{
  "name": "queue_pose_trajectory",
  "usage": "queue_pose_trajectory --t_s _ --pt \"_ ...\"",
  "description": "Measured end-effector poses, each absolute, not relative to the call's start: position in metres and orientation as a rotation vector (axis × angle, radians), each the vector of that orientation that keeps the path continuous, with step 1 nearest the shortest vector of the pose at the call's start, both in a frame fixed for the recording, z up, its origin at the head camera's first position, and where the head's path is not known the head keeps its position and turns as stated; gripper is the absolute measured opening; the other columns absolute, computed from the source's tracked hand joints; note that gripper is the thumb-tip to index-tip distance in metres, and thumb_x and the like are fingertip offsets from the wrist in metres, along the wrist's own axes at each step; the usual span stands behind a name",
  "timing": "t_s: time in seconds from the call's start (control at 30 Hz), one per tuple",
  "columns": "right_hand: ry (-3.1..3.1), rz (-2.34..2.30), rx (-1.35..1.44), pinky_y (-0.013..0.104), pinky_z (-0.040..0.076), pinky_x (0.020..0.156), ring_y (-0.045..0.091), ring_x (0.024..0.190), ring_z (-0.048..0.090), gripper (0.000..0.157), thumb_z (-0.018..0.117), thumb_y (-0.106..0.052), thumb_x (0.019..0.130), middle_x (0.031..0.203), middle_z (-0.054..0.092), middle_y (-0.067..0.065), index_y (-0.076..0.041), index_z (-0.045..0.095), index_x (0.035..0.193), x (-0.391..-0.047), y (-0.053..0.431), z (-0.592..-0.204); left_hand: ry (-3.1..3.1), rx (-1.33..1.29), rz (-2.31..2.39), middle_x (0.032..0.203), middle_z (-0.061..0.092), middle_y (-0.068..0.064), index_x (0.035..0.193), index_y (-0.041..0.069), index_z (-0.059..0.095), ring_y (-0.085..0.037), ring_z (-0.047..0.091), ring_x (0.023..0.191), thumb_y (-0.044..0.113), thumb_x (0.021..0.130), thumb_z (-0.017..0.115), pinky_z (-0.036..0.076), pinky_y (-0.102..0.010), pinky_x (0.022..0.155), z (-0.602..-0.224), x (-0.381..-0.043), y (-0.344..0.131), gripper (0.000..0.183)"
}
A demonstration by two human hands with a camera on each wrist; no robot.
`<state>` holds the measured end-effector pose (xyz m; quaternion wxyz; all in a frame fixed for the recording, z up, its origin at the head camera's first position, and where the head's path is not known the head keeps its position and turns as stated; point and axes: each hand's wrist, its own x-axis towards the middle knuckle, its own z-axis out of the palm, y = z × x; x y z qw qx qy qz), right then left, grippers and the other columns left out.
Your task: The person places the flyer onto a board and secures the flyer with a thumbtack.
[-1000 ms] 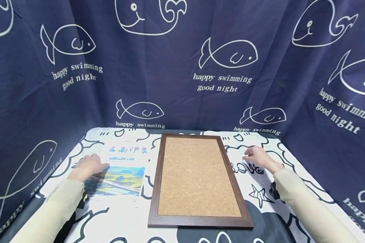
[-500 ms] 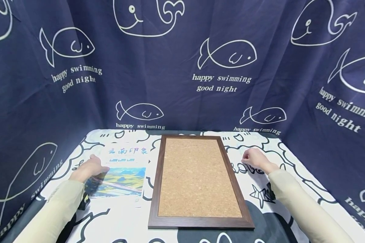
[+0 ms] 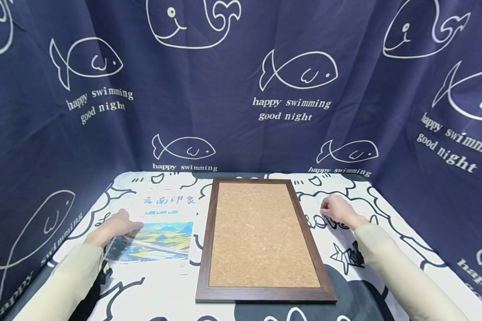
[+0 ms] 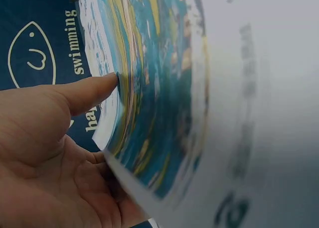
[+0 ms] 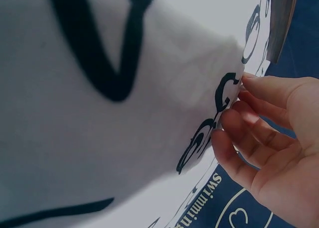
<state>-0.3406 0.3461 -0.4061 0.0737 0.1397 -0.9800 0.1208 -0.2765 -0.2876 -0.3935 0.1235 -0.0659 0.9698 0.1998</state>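
My left hand [image 3: 111, 226] is at the left edge of a paper poster [image 3: 158, 240] with large Chinese characters above a colourful landscape picture. In the left wrist view the thumb [image 4: 94, 93] lies on the printed side and the other fingers go behind the sheet, pinching its edge, which bends upward. To the right of a framed cork board [image 3: 261, 236], my right hand [image 3: 341, 209] holds nothing. Its fingers are loosely curled, with the fingertips [image 5: 232, 121] at the patterned tablecloth; whether they touch it is unclear.
The cork board has a dark brown wooden frame and lies flat in the middle of the table. A white tablecloth [image 3: 160, 296] with black doodles covers the table. Navy curtains [image 3: 233, 89] with white fish drawings enclose the back and both sides.
My left hand and forearm have shifted slightly left, and the poster's near left corner now shows beside the wrist. Since a second ago, my right hand has lowered slightly and its fingers have drawn closer together.
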Motion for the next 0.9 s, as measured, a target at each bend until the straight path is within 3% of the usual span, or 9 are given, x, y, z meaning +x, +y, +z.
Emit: queue_pose_trajectory --t_s 0.27,0.53,0.67,0.77,0.9 --pt "-2.915 0.338 0.437 0.029 0.04 0.057 0.011 0.057 0.048 0.008 0.072 -0.008 0.079 0.062 0.061 0.0 -0.005 0.069 0.072 -0.342 0.35 -0.406 2.869 -0.17 0.583 0.119 0.043 -0.047 0.127 -0.028 0.029 -0.055 0.051 0.105 0.03 0.09 0.059 0.047 -0.058 0.088 -0.397 -0.269 -0.293 0.075" --pt "-2.887 0.348 0.47 0.029 0.039 0.058 0.011 0.057 0.046 0.009 0.072 -0.008 0.078 0.06 0.058 -0.001 -0.005 0.068 0.071 -0.342 0.351 -0.409 2.966 -0.194 0.658 0.087 0.057 -0.028 0.107 -0.021 0.047 -0.032 0.058 0.076 0.012 0.096 0.047 0.05 -0.041 0.069 -0.403 -0.27 -0.293 0.035" --pt "-2.88 0.357 0.483 0.03 0.038 0.059 0.011 0.057 0.046 0.008 0.072 -0.007 0.078 0.059 0.056 -0.001 -0.005 0.068 0.071 -0.341 0.349 -0.41 2.974 -0.206 0.816 0.074 0.056 -0.016 0.088 -0.009 0.052 -0.022 0.053 0.067 0.011 0.095 0.049 0.044 -0.031 0.058 -0.408 -0.27 -0.296 0.022" --pt "-2.879 0.368 0.484 0.03 0.038 0.059 0.012 0.057 0.046 0.008 0.072 -0.006 0.078 0.059 0.056 -0.001 -0.004 0.068 0.071 -0.341 0.349 -0.41 2.94 -0.203 0.955 0.071 0.055 -0.009 0.082 -0.003 0.051 -0.017 0.051 0.064 0.013 0.097 0.048 0.042 -0.028 0.055 -0.412 -0.269 -0.3 0.022" --pt "-2.876 0.368 0.48 0.03 0.038 0.059 0.012 0.058 0.046 0.008 0.072 -0.006 0.078 0.06 0.056 -0.001 -0.005 0.068 0.071 -0.34 0.348 -0.408 2.852 -0.193 1.171 0.074 0.061 -0.008 0.091 -0.005 0.052 -0.014 0.057 0.062 0.016 0.101 0.044 0.048 -0.028 0.053 -0.414 -0.268 -0.304 0.025"
